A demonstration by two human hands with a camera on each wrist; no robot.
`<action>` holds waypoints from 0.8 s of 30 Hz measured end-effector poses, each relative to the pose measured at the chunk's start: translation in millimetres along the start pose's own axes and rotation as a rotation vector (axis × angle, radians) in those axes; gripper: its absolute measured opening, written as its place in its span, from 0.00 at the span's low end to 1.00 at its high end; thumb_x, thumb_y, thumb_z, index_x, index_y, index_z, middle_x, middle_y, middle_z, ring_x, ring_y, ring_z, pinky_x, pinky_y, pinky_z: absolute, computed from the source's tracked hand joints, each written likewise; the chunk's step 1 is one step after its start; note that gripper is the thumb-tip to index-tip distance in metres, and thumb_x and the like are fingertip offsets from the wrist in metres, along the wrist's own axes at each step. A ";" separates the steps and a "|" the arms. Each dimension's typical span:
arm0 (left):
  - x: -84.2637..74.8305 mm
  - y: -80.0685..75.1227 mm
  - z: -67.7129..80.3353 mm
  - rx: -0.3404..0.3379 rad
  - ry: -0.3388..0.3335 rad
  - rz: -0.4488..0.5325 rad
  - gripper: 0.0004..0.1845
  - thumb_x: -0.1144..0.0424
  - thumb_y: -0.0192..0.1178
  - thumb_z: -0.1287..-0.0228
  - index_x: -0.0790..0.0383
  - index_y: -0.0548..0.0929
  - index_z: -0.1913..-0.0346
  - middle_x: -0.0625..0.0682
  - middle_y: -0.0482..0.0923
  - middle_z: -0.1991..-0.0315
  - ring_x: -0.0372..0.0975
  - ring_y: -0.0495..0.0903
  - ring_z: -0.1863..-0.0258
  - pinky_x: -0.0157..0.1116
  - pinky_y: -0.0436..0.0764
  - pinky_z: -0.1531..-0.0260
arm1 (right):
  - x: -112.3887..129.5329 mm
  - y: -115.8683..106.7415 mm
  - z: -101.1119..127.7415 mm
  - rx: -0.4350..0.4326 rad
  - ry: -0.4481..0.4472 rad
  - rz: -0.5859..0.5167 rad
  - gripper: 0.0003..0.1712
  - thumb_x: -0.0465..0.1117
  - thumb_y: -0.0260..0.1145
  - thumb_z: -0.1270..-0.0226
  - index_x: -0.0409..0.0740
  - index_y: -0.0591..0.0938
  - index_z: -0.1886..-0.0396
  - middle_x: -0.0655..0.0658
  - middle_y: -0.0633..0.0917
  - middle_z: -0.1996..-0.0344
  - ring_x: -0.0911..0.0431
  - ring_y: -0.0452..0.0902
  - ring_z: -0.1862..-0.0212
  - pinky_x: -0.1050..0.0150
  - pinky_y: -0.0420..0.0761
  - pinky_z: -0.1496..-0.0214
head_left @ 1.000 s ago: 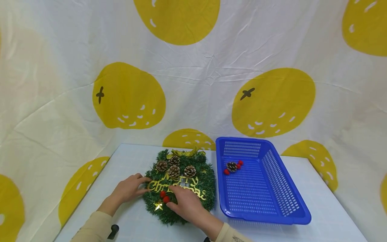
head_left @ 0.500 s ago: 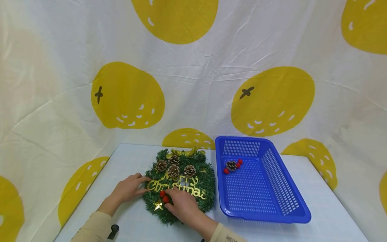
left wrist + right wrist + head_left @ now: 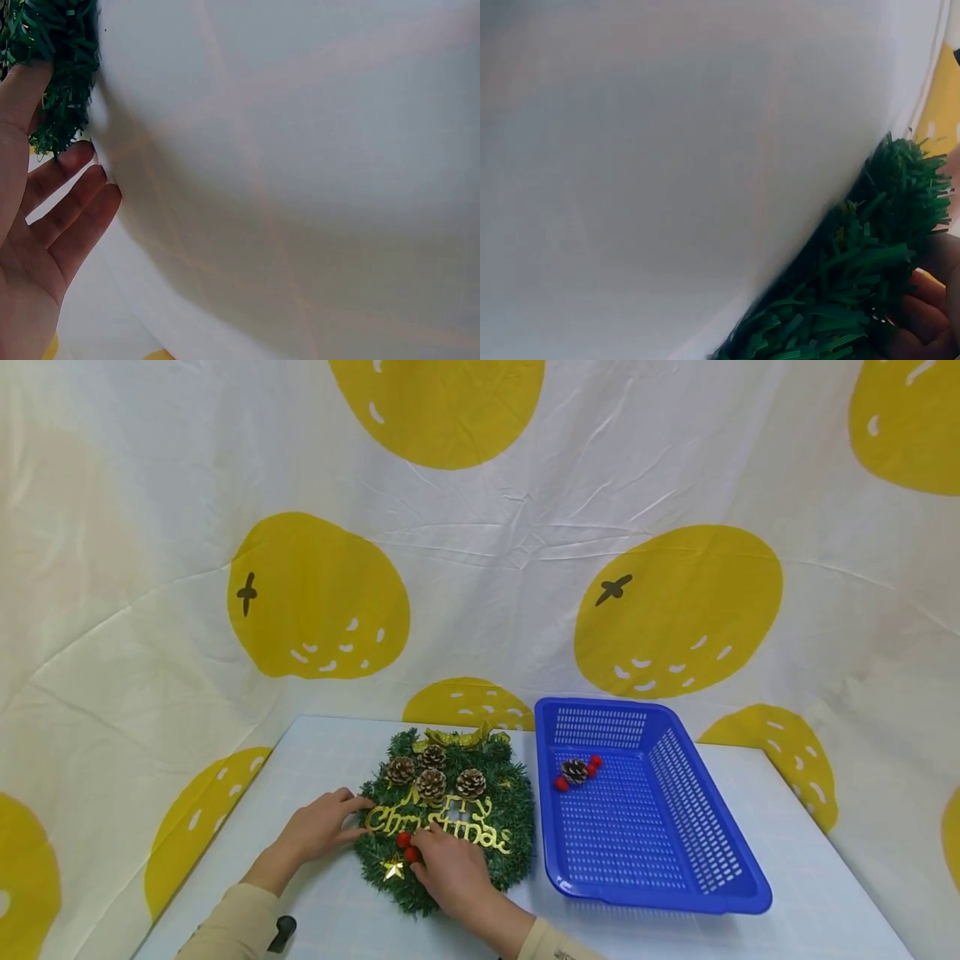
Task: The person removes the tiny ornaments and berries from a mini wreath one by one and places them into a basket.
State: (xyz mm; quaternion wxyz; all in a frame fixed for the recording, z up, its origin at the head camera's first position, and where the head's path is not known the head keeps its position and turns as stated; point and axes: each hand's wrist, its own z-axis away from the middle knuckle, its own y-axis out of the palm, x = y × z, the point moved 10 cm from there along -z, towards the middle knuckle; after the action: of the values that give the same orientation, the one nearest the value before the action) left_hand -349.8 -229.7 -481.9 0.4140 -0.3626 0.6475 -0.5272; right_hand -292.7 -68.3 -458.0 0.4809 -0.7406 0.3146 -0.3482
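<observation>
The right hand (image 3: pixel 448 868) lay on the lower part of a round green tinsel wreath (image 3: pixel 510 797), its fingertips pinching at a pair of small red berries (image 3: pixel 407 847) just beside a little gold star (image 3: pixel 393 868). The left hand (image 3: pixel 318 828) rested on the wreath's left edge, fingers relaxed and lightly spread, steadying it; the left wrist view showed the thumb against the green needles. The wreath lay flat on the pale table (image 3: pixel 315 752), bearing four brown pine cones (image 3: pixel 431 783) and gold "Merry Christmas" lettering (image 3: pixel 480 833). Just to its right stood a blue perforated plastic basket (image 3: pixel 720 868), holding one loose pine cone (image 3: pixel 575 771) and some red berries.
</observation>
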 end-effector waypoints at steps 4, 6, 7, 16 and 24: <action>0.4 0.4 -0.8 0.000 -0.006 -0.006 0.20 0.51 0.71 0.43 0.48 0.83 0.47 0.48 0.75 0.60 0.41 0.75 0.66 0.39 0.74 0.78 | 0.1 -2.1 1.0 -0.024 -0.010 -0.005 0.09 0.48 0.76 0.43 0.56 0.83 0.67 0.49 0.88 0.60 0.55 0.86 0.60 0.67 0.71 0.85; 0.2 0.6 -0.5 0.009 -0.013 -0.006 0.20 0.51 0.71 0.43 0.48 0.83 0.47 0.48 0.75 0.60 0.41 0.75 0.66 0.40 0.75 0.78 | -0.1 -1.2 1.2 -0.015 -0.011 -0.004 0.10 0.49 0.76 0.43 0.56 0.82 0.67 0.48 0.88 0.60 0.55 0.86 0.63 0.67 0.69 0.86; -0.1 0.7 -0.2 0.013 -0.016 -0.005 0.20 0.51 0.71 0.43 0.48 0.83 0.47 0.48 0.75 0.60 0.41 0.76 0.66 0.40 0.75 0.78 | -0.2 -1.0 1.2 -0.011 -0.010 -0.005 0.10 0.49 0.76 0.43 0.55 0.82 0.68 0.48 0.89 0.60 0.55 0.86 0.63 0.68 0.69 0.86; 1.7 2.3 0.1 0.022 -0.026 -0.003 0.21 0.52 0.72 0.44 0.48 0.83 0.47 0.48 0.75 0.60 0.42 0.76 0.65 0.41 0.76 0.78 | -4.2 -1.5 -0.4 0.020 0.014 -0.067 0.12 0.48 0.75 0.41 0.54 0.85 0.59 0.53 0.88 0.63 0.61 0.84 0.69 0.70 0.70 0.83; 1.6 1.7 -0.1 0.014 -0.019 -0.012 0.21 0.52 0.72 0.44 0.49 0.83 0.46 0.49 0.75 0.60 0.43 0.76 0.65 0.41 0.76 0.78 | -14.5 -19.6 0.1 -0.103 0.033 -0.248 0.13 0.41 0.72 0.37 0.48 0.84 0.53 0.54 0.87 0.70 0.70 0.72 0.80 0.73 0.70 0.79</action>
State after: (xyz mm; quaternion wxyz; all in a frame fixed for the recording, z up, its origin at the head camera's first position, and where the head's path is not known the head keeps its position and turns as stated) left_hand -350.6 -230.8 -483.8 0.4195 -0.3684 0.6375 -0.5309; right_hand -298.1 -50.0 -442.8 0.3903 -0.7916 0.2458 -0.4007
